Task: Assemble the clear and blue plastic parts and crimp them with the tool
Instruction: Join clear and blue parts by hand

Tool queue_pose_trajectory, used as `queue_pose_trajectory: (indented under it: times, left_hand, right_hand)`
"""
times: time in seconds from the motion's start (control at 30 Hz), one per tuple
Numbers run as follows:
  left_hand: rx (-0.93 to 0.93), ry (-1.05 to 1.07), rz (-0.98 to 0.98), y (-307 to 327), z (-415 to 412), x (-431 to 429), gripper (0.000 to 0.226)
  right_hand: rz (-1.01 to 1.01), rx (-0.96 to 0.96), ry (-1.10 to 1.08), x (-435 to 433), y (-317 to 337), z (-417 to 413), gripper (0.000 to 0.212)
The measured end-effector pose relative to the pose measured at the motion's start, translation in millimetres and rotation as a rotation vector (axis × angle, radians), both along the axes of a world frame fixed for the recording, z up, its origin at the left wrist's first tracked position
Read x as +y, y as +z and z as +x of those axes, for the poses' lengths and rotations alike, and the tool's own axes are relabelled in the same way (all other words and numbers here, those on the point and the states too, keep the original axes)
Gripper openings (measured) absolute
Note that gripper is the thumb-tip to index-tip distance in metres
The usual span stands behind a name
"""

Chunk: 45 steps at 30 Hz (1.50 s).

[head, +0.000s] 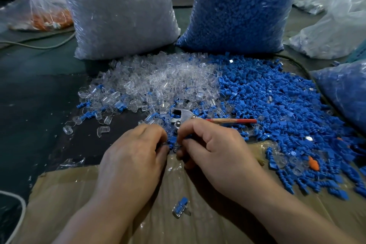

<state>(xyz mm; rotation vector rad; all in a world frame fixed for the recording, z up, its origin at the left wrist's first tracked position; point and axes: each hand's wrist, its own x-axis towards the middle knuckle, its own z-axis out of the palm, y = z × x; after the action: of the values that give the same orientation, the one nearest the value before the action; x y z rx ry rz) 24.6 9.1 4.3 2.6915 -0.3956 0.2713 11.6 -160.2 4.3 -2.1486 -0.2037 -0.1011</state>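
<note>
I see both hands just on the near side of the crimping tool. The left hand and right hand have curled fingers pinching a blue part between them, probably to press it into a clear shell, which I cannot make out. The tool lies untouched, within easy reach for crimping. Beyond it are loose clear parts, and blue parts are to its right. Farther back stand a bag of clear parts and a bag of blue parts. One assembled piece lies on the cardboard nearest me.
</note>
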Motion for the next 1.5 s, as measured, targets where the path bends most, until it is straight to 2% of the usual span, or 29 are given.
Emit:
queue_pose_trajectory:
  times: [0.07, 0.17, 0.2, 0.27, 0.33, 0.47, 0.57, 0.7, 0.87, 0.93, 1.07, 1.27, 1.4, 1.5]
  left_hand:
    - [0.002, 0.031, -0.116, -2.7, 2.1, 0.9, 0.015]
    - [0.088, 0.08, -0.484, -2.9, 0.1, 1.0, 0.017]
    - [0.176, 0.094, -0.66, -1.7, -1.5, 0.2, 0.018]
    - [0.364, 0.098, -0.981, 2.1, -4.5, -2.3, 0.026]
    - [0.465, 0.074, -1.141, 4.1, -4.1, -3.5, 0.035]
    - [0.668, 0.023, -1.366, 8.9, -2.8, -4.5, 0.018]
    - [0.74, -0.002, -1.378, 10.1, -3.2, -4.0, 0.015]
    - [0.778, 0.008, -1.372, 12.0, -3.3, -4.6, 0.024]
    - [0.817, 0.006, -1.361, 13.7, -4.0, -5.9, 0.02]
    - [0.834, -0.005, -1.349, 13.0, -3.7, -4.9, 0.019]
    - [0.888, -0.019, -1.304, 15.3, -6.5, -3.8, 0.022]
    - [0.544, 0.054, -1.153, 13.6, -11.5, -11.3, 0.034]
    - [0.505, -0.019, -1.062, 20.5, -16.1, -8.7, 0.039]
    - [0.494, -0.035, -1.028, 23.5, -16.5, -6.5, 0.03]
  right_hand:
    - [0.092, 0.032, 0.002, -0.1, 3.0, -0.1, 0.019]
    - [0.356, 0.138, -0.012, -2.2, 7.7, -2.0, 0.02]
    - [0.382, 0.131, -0.014, -3.4, 8.8, -2.6, 0.015]
    - [0.31, 0.072, -0.02, -6.5, 8.5, -3.6, 0.011]
    - [0.277, 0.053, -0.028, -7.0, 9.0, -4.8, 0.017]
    - [0.442, 0.143, 0.094, -2.7, 13.4, -10.8, 0.021]
    - [0.325, 0.049, 0.143, -1.4, 15.8, -14.0, 0.019]
    - [0.228, -0.039, 0.079, -3.8, 17.1, -15.1, 0.008]
    - [-0.061, -0.299, 0.11, -3.7, 19.2, -12.0, 0.007]
    - [-0.084, -0.35, 0.15, -3.9, 18.6, -12.8, 0.008]
    - [-0.053, -0.355, 0.071, -4.0, 21.3, -15.8, 0.004]
    - [-0.124, -0.319, 0.127, -2.6, 17.2, -13.7, 0.005]
    - [-0.181, -0.346, 0.078, -3.2, 18.8, -14.6, 0.014]
    - [-0.217, -0.313, 0.078, -5.1, 19.1, -14.7, 0.015]
